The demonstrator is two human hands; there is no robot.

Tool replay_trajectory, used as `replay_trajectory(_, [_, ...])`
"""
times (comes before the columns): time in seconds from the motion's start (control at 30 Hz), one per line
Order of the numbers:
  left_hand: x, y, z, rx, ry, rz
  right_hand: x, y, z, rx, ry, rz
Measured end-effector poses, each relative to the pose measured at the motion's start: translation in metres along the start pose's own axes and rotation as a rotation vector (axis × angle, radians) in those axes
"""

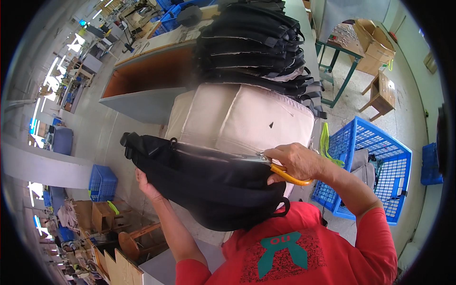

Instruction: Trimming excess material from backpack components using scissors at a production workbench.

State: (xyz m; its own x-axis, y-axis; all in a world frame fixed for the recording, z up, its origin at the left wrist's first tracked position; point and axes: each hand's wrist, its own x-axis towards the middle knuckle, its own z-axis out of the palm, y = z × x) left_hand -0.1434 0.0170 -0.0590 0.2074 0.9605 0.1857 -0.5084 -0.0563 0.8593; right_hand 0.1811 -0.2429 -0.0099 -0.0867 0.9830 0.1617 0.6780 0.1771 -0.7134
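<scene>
A black fabric bag [213, 187] with a zipper along its upper edge lies slanted in front of me. My left hand [148, 185] grips its left end from below, the fingers partly hidden behind the cloth. In my right hand [298, 164] is a pair of scissors [290, 177] with orange handles, its metal blades resting along the bag's upper edge near the zipper. Behind the bag spreads a padded beige panel [247, 114] with lengthwise seams and a small dark mark. Whether the panel is joined to the bag, I cannot tell.
Black bags [251, 52] with straps are piled beyond the panel. At right stands a blue plastic basket [354, 142] holding grey cloth, with a wooden stool [382, 95] and a green-legged table [349, 40] farther back. An open-fronted workbench [147, 80] is at far left.
</scene>
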Motion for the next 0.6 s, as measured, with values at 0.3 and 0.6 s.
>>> replay_trajectory(0.3, [0.004, 0.046, 0.008, 0.194, -0.194, -0.121, -0.005, -0.013, 0.001, -0.064, 0.003, -0.007])
replay_trajectory(0.6, [0.002, 0.041, -0.012, 0.26, -0.205, -0.034, 0.001, -0.034, -0.02, -0.159, 0.019, -0.082])
